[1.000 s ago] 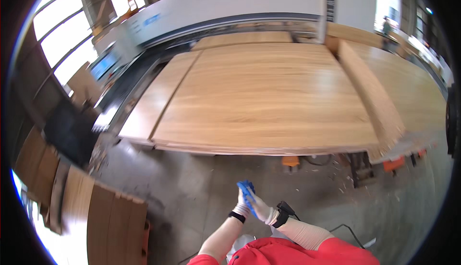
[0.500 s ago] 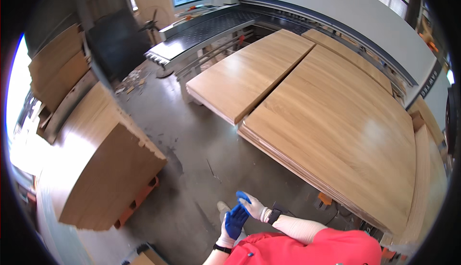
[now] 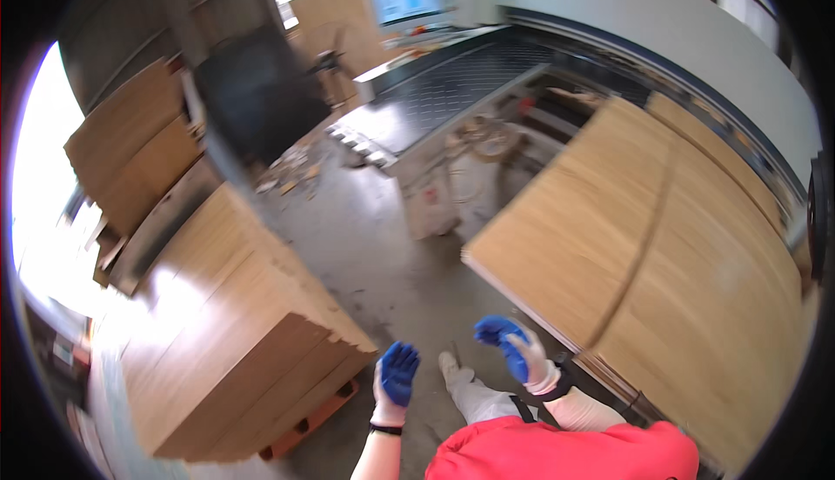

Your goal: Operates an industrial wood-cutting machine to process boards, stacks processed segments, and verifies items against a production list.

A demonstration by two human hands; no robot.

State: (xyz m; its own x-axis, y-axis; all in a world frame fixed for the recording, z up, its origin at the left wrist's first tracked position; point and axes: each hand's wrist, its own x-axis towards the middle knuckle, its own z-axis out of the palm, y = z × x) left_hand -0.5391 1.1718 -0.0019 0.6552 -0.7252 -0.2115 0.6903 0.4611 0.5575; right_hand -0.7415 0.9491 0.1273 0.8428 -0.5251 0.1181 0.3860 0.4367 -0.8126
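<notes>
My left hand [image 3: 396, 380], in a white glove with a blue palm, is raised over the floor with its fingers stretched up and nothing in it. It is nearest to the corner of a tall stack of wood-grain boards [image 3: 235, 332] on my left. Gloved alike, my right hand [image 3: 515, 354] is held up apart from it, fingers loosely curved and holding nothing. Just past that hand lies the near edge of a wood-grain panel [image 3: 557, 219], beside a second panel stack [image 3: 704, 297]. Neither hand visibly touches any board.
An orange pallet [image 3: 304, 423] carries the left stack. Ahead stands a panel-cutting machine with a dark table [image 3: 435, 89], a white beam [image 3: 644, 15] and a screen [image 3: 407, 3]. Wood scraps [image 3: 294, 169] litter the floor below a black panel [image 3: 259, 93].
My hands, which were together, have moved apart. The view has turned left, so the machine and panels sit farther right. A machine leg shows more fully.
</notes>
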